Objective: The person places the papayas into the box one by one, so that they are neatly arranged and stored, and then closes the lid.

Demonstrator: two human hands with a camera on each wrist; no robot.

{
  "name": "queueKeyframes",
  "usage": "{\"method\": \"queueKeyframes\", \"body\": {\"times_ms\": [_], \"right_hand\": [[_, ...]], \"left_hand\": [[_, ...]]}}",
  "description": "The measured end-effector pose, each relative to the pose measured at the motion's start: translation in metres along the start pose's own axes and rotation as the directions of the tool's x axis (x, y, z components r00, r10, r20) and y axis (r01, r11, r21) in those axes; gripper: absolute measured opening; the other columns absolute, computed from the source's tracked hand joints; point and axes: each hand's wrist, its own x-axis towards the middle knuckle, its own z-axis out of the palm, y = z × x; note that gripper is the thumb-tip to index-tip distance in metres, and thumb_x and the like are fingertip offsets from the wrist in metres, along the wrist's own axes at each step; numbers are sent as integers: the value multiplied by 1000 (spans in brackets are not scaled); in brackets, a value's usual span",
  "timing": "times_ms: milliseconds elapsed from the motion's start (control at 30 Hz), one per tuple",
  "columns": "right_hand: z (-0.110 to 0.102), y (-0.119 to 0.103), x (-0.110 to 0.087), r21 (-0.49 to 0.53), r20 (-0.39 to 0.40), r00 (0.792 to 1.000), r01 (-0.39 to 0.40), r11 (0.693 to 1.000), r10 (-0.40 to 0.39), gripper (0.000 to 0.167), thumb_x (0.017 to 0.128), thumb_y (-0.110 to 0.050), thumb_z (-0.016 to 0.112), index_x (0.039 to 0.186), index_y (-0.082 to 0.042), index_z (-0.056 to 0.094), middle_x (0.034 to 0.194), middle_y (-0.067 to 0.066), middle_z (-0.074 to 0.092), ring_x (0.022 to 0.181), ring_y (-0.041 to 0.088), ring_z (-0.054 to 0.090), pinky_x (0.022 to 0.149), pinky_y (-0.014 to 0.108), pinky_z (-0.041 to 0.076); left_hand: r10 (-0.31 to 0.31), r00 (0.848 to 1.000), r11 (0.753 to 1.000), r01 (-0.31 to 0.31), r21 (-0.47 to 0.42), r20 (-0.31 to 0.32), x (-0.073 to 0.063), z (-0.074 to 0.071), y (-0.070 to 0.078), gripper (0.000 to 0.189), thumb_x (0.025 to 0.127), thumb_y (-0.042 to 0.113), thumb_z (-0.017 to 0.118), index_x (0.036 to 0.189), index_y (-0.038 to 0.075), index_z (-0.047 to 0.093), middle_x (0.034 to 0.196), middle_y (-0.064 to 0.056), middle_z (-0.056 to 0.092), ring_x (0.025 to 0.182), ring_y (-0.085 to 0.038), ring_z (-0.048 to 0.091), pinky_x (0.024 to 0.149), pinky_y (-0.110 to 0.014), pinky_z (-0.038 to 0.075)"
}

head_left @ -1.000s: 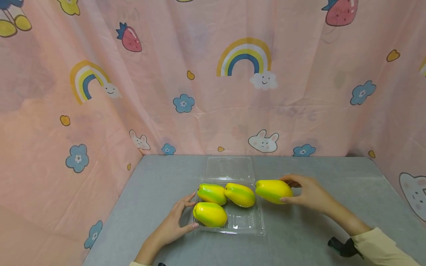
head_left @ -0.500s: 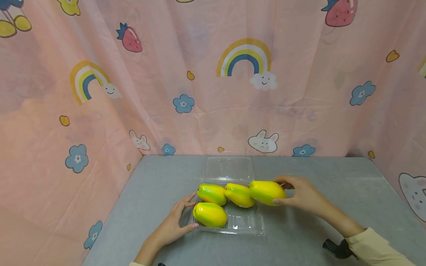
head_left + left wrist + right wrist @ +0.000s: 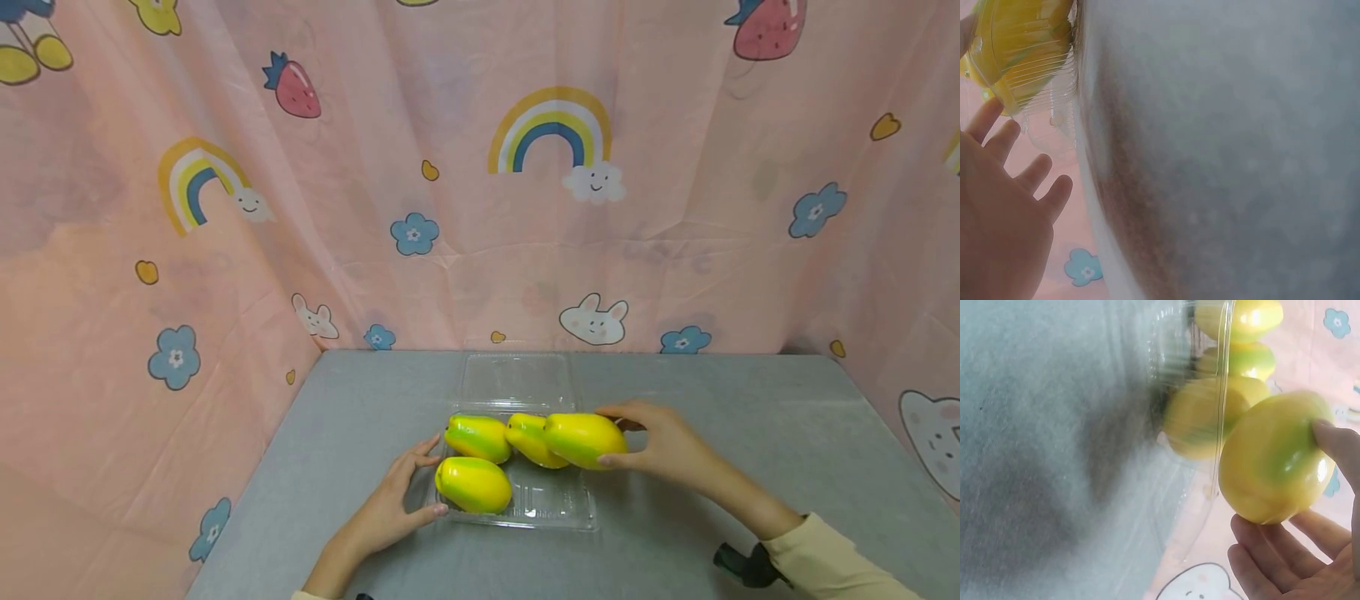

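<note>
A clear plastic clamshell box lies with its lid folded back. In it sit three yellow-green papayas: a back left papaya, a back right papaya and a front left papaya. My right hand grips another papaya by its right end, thumb on one side and fingers on the other. In the head view it overlaps the back right one; the right wrist view has it just above the box rim. My left hand, fingers spread and slightly bent, rests at the box's left side.
The grey table carries the box near its middle. Behind the box lies its flat lid. A pink patterned curtain hangs along the table's back edge and at both sides.
My right hand has moved left and slightly toward me with the papaya, from beside the box to over its right part. My left hand and the three papayas in the box have stayed put.
</note>
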Motion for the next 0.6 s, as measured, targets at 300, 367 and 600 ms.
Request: {"method": "queueKeyframes", "body": {"times_ms": [300,367,600], "right_hand": [[6,-6,2,7,8,1000,4,1000,-4,69,73,-46,84,129,-11,64,123,6,69,100,18,67,89,43,59],[7,-7,2,11,9,1000,7,1000,-7,69,73,-47,84,128,-10,64,123,7,69,99,18,67,89,44,59],[13,-12,2,35,1,1000,1,999,-1,66,72,-46,85,126,-13,66,122,4,70,98,15,67,88,41,60]], "left_hand": [[-1,1000,1000,1,-8,10,0,0,1,69,83,57,72,140,31,42,164,23,18,154,-21,20,120,-64,25],[1,1000,1000,-1,-6,11,0,-1,1,69,83,57,71,141,31,42,164,22,18,154,-21,20,120,-63,25],[1,1000,1000,-1,-1,7,1,0,1,70,83,58,71,141,30,42,164,22,18,154,-21,21,120,-63,26]]}}
